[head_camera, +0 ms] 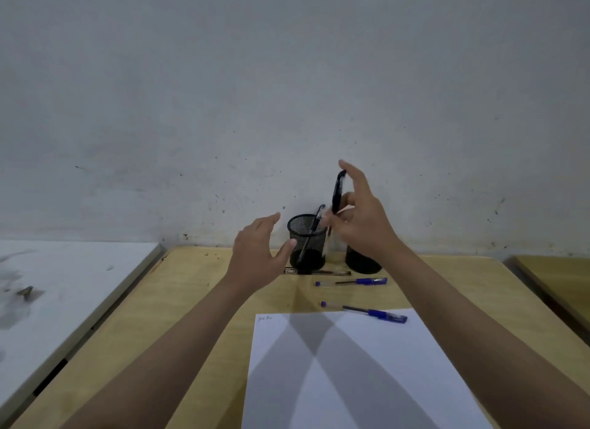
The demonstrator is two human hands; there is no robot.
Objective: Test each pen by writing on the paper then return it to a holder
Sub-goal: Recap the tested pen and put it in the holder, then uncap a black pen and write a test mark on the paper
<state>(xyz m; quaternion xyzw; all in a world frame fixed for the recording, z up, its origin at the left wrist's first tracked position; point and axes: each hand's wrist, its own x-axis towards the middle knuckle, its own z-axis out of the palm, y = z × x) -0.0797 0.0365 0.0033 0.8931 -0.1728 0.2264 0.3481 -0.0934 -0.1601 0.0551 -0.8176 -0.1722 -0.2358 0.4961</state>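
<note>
My right hand (360, 217) pinches a black pen (337, 193) upright, above the gap between two black mesh holders. The left holder (305, 240) has one black pen (314, 225) leaning in it. The right holder (362, 262) is mostly hidden behind my right hand. My left hand (258, 253) hovers just left of the left holder, fingers relaxed, holding nothing. Two blue pens lie on the desk, one (352, 282) near the holders, the other (367, 311) at the top edge of the white paper (357, 380). A few small marks sit in the paper's top left corner.
A clear pen (319, 272) lies flat at the base of the holders. The wooden desk (198, 301) stands against a grey wall. A white table (64, 285) adjoins on the left, another wooden desk (555, 278) on the right.
</note>
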